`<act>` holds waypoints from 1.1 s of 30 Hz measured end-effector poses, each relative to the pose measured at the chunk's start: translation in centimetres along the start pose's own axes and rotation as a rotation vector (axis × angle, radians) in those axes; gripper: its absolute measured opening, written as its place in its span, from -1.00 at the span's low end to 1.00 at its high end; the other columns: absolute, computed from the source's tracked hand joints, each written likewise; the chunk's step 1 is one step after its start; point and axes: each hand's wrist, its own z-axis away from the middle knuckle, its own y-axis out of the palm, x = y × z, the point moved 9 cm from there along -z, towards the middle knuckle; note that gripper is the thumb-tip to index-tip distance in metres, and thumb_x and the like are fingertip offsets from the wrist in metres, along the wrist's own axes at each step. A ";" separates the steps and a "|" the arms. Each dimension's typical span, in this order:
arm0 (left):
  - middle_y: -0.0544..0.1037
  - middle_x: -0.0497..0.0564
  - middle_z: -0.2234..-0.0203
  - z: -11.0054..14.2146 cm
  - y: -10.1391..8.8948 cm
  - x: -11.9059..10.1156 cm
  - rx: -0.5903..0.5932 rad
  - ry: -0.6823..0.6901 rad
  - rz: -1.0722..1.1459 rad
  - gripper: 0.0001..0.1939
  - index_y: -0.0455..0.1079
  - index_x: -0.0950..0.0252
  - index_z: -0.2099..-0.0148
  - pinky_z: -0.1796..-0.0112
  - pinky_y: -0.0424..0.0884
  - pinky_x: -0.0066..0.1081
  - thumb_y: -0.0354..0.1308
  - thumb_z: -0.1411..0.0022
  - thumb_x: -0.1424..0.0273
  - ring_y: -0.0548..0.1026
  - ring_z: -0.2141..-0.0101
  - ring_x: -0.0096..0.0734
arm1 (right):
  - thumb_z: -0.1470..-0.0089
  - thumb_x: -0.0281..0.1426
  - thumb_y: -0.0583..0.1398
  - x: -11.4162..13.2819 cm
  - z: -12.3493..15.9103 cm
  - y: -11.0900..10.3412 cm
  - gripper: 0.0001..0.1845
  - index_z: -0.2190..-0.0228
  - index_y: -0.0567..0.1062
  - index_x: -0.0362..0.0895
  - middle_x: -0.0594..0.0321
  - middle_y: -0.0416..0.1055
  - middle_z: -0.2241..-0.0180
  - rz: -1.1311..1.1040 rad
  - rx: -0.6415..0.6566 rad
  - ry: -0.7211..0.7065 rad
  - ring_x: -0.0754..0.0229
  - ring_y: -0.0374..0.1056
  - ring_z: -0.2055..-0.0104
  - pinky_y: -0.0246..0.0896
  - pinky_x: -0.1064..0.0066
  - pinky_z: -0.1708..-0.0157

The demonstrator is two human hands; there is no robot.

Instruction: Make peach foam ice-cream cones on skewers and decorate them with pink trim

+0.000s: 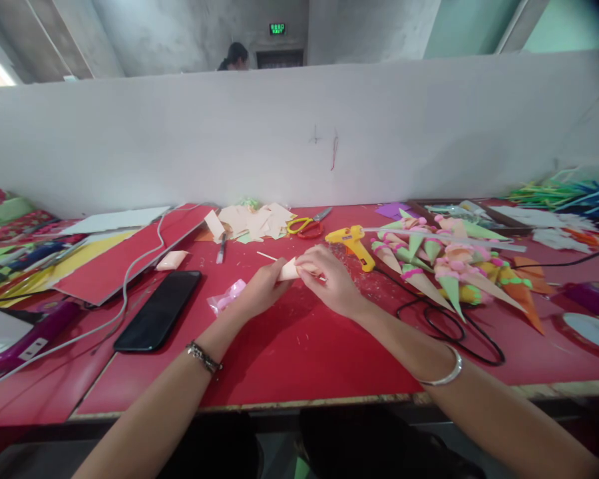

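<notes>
Both my hands meet over the red tabletop (289, 359), around a rolled piece of pale peach paper (289, 269). My left hand (265, 287) grips the roll's left end, with fingers closed. From the other side my right hand (332, 279) pinches its right part, its fingers curled over the paper. A thin pale stick (266, 256) lies just beyond my left hand. Close by my right hand rests a yellow glue gun (352, 245). A small clear bag with pink contents (231, 295) sits beside my left wrist.
A black phone (158, 311) and a white cable (128, 273) lie at left. Behind are cut paper pieces (259, 221), yellow-handled scissors (307, 225) and a cutter knife (221, 247). Several paper cones (449, 266) pile at right, near a looped black cord (444, 330). A person (236, 56) shows beyond the partition.
</notes>
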 end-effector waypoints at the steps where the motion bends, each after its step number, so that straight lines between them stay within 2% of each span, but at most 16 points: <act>1: 0.36 -0.07 0.54 0.0 -0.1 0.0 -0.011 -0.004 0.002 -0.91 0.20 0.32 0.35 0.51 0.17 -0.53 -0.07 -0.13 0.40 0.32 0.53 -0.51 | -0.04 -0.45 0.05 0.0 0.0 0.0 -0.87 0.31 0.33 -0.06 0.21 0.26 0.33 0.005 -0.003 -0.003 0.20 0.22 0.24 0.16 0.31 0.21; 11: 0.31 -0.12 0.59 0.1 -0.9 -0.4 -0.082 -0.012 0.033 -0.92 0.15 0.30 0.39 0.54 0.14 -0.55 -0.05 -0.11 0.40 0.28 0.56 -0.55 | -0.04 -0.42 0.05 -0.1 -0.2 -0.6 -0.95 0.37 0.30 -0.09 0.22 0.25 0.35 0.000 -0.059 0.029 0.21 0.22 0.25 0.16 0.33 0.25; 13: 0.31 -0.12 0.60 0.1 -0.7 -0.5 -0.073 -0.011 0.012 -0.92 0.14 0.30 0.39 0.55 0.14 -0.55 -0.05 -0.11 0.39 0.28 0.58 -0.55 | -0.05 -0.42 0.04 -0.1 -0.3 -0.6 -0.96 0.38 0.28 -0.09 0.22 0.24 0.36 0.003 -0.059 0.033 0.21 0.21 0.26 0.16 0.33 0.25; 19: 0.36 -0.04 0.56 0.3 0.3 -0.6 0.022 -0.019 -0.145 -0.88 0.15 0.31 0.30 0.56 0.13 -0.51 -0.05 -0.10 0.37 0.33 0.56 -0.44 | -0.09 -0.44 -0.04 0.2 0.0 0.6 -0.93 0.39 0.22 -0.10 0.21 0.17 0.36 0.003 0.055 0.007 0.22 0.18 0.29 0.16 0.34 0.27; 22: 0.38 -0.04 0.56 0.3 0.5 -0.5 0.023 -0.044 -0.133 -0.84 0.17 0.31 0.27 0.56 0.14 -0.51 -0.04 -0.09 0.34 0.34 0.56 -0.43 | -0.10 -0.43 -0.06 0.2 0.2 0.8 -0.93 0.33 0.20 -0.10 0.18 0.16 0.33 0.008 0.058 0.014 0.21 0.17 0.26 0.17 0.30 0.22; 26: 0.43 -0.03 0.46 0.2 0.6 -1.0 0.016 -0.002 0.033 -0.82 0.23 0.32 0.25 0.46 0.24 -0.48 -0.02 -0.07 0.36 0.37 0.47 -0.44 | -0.08 -0.41 -0.03 1.2 0.4 1.2 -0.81 0.20 0.17 -0.10 0.13 0.16 0.26 0.054 0.081 -0.035 0.16 0.17 0.19 0.16 0.24 0.16; 29: 0.43 -0.05 0.47 0.2 0.6 -1.5 0.021 0.043 0.150 -0.87 0.27 0.34 0.32 0.42 0.25 -0.48 -0.03 -0.05 0.42 0.36 0.45 -0.46 | -0.07 -0.41 -0.03 2.1 0.5 1.7 -0.67 0.07 0.14 -0.10 0.09 0.16 0.19 0.094 0.131 -0.076 0.11 0.14 0.11 0.14 0.20 0.10; 33: 0.41 -0.06 0.50 0.2 0.5 -1.7 0.040 0.037 0.251 -0.91 0.27 0.35 0.39 0.42 0.25 -0.49 -0.02 0.02 0.49 0.33 0.47 -0.48 | -0.02 -0.36 0.05 2.1 0.4 1.4 -0.40 -0.08 -0.03 -0.06 0.07 0.14 0.12 0.082 0.131 -0.048 0.08 0.11 0.06 0.11 0.14 0.06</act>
